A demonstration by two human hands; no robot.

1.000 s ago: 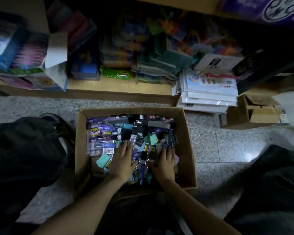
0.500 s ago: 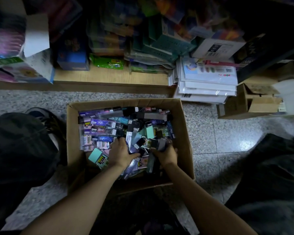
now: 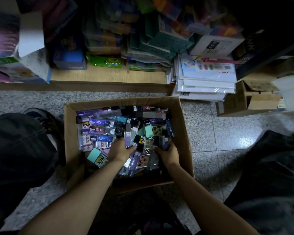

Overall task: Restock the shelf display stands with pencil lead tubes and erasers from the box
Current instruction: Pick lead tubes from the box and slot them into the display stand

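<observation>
The pencil lead tubes (image 3: 100, 123) and erasers (image 3: 96, 153) lie heaped in the open cardboard box (image 3: 70, 133), which sits on the speckled floor (image 3: 210, 133) between my knees. My left hand (image 3: 120, 150) is dug into the middle of the heap, fingers curled down round a bunch of purple tubes, thumb laid across them. My right hand (image 3: 170, 152), just beside it, curls its fingers round a few dark tubes that stick up out of the pile. Beyond the box runs a low wooden shelf (image 3: 109, 76) crowded with packaged goods. A stack of white wrapped packs (image 3: 209, 82) and a smaller cardboard carton (image 3: 261, 103) stand to the right.
</observation>
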